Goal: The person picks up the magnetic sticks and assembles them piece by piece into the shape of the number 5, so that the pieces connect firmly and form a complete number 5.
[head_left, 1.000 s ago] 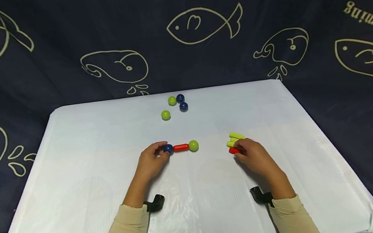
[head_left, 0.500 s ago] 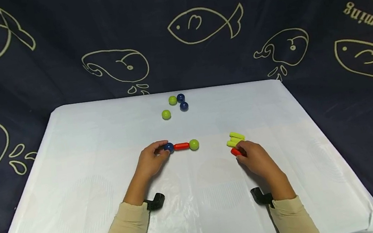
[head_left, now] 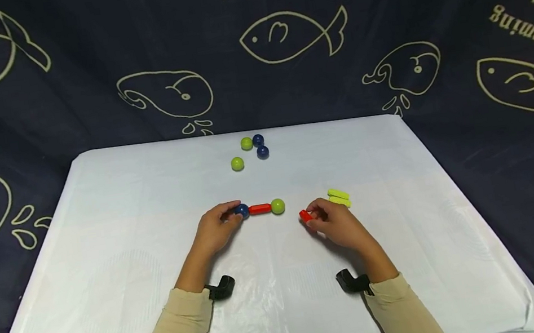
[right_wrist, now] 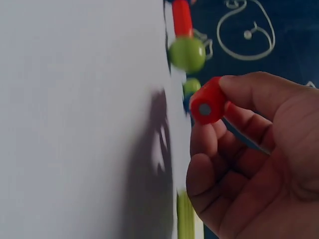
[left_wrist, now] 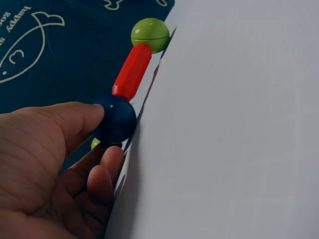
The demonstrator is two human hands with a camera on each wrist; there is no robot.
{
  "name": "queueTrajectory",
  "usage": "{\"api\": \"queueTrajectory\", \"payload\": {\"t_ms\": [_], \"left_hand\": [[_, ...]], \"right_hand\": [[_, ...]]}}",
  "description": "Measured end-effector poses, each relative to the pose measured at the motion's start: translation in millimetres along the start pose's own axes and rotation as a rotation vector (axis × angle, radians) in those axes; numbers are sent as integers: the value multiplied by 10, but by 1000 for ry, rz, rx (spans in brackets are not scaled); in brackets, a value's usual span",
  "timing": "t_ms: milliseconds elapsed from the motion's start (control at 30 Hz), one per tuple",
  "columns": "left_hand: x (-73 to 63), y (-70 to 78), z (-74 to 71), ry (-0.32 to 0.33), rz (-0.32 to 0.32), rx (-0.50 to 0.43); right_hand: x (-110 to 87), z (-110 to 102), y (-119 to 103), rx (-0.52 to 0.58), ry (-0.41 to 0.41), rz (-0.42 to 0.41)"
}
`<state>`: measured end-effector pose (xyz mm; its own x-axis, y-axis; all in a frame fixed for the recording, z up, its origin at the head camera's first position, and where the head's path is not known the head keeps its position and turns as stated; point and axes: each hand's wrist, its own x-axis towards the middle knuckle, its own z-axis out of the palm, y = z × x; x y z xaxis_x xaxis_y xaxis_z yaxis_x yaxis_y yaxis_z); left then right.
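My left hand [head_left: 216,229] pinches a dark blue ball [left_wrist: 117,119] between thumb and fingers. That ball is joined to a red rod [head_left: 260,209], whose far end meets a green ball [head_left: 278,206]; together they form a straight piece lying across the table. To the right, my right hand [head_left: 339,223] pinches a second red rod [right_wrist: 209,102] by thumb and fingertips. A grey round spot shows on this rod's end in the right wrist view. The held rod is a little right of the green ball and apart from it.
Yellow-green rods [head_left: 339,197] lie just behind my right hand. Toward the table's far edge are two loose green balls [head_left: 237,164] and two dark blue balls [head_left: 262,151]. A white cover [head_left: 145,178] lies over the table, with a dark fish-print cloth [head_left: 288,95] behind it.
My right hand has taken the second red rod from beside the yellow-green rods and carried it left, toward the green ball. The left hand keeps its hold on the blue ball, almost still.
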<state>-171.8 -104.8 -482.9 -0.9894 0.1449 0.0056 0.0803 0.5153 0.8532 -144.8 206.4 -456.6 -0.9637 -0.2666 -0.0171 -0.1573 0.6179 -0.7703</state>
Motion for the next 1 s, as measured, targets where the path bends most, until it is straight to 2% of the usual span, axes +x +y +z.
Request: {"api": "queueTrajectory", "payload": {"t_ms": [233, 433, 767, 1000], "left_hand": [[-3, -22, -5, 2, 3, -1], [-3, -21, -5, -2, 2, 2], [8, -31, -2, 17, 13, 13], [13, -48, -7, 22, 21, 23]], "right_hand": [[202, 311, -198, 238, -52, 52], [329, 577, -344, 378, -55, 79], [443, 915, -566, 473, -73, 134], [479, 1037, -626, 485, -57, 138]]}}
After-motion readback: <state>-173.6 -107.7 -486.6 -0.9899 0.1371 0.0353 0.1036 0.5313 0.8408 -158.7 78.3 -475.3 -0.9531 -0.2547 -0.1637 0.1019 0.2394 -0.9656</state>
